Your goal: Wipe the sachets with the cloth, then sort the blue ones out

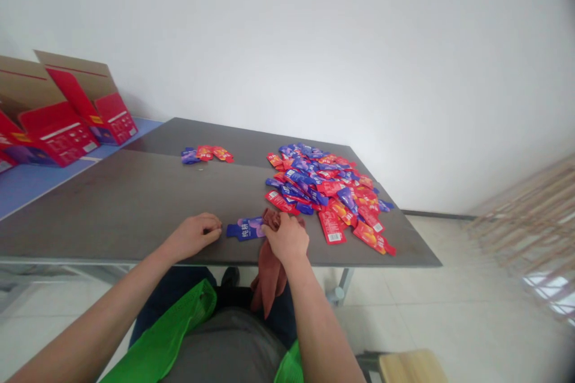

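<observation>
My left hand (196,236) rests near the front edge of the dark table (179,185), its fingers curled in toward the thumb with nothing visible in them. A flat purple-blue sachet (245,229) with white print lies just to its right. My right hand (287,239) is closed on a reddish-brown cloth (269,272), at the right end of that sachet. Part of the cloth bunches up above the fingers, and the rest hangs over the table edge. The sachet's right end is hidden by the hand and cloth.
A heap of red and purple sachets (332,185) covers the right part of the table. Several more sachets (205,154) lie at the back left. Open red cartons (117,119) stand on a blue surface (27,184) to the left. A wooden stool (412,366) is at lower right.
</observation>
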Demonstrator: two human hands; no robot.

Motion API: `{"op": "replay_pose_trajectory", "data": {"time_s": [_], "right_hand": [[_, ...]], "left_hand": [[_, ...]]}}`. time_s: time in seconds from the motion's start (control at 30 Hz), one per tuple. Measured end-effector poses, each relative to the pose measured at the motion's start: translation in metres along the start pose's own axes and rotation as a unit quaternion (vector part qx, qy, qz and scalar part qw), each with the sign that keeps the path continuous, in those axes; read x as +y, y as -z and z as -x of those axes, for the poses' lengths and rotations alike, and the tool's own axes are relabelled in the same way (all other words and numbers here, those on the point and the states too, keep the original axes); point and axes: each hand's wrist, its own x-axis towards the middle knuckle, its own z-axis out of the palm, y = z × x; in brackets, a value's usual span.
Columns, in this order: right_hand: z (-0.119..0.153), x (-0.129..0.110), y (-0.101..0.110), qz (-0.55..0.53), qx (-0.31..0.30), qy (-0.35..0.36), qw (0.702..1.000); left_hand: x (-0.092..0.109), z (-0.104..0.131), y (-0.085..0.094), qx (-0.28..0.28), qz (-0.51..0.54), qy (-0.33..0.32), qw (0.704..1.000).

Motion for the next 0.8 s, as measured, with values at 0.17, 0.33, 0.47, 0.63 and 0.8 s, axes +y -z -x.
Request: {"op": "replay_pose_trajectory", "data": {"time_s": [0.17,0.33,0.47,0.63,0.8], "right_hand": [[-0.006,0.003,-0.005,0.026,-0.045,0.034,0.998],[-0.007,0.006,-0.003,0.031,-0.054,0.043,0.997],[-0.006,0.009,-0.003,0.030,-0.051,0.055,0.997],[-0.004,0.007,-0.004,0.028,-0.055,0.047,0.997],[-0.002,0.006,-0.004,0.024,-0.053,0.043,0.997]], "left_hand": [[0.004,0.000,0.003,-0.009,0.008,0.002,1.000],[0.008,0.000,0.003,-0.005,0.013,0.003,1.000],[0.011,0.000,0.006,-0.014,0.012,0.002,1.000],[0.015,-0.005,0.009,-0.031,0.023,0.005,0.999],[0.021,-0.020,-0.001,-0.047,0.024,-0.009,0.999]]}}
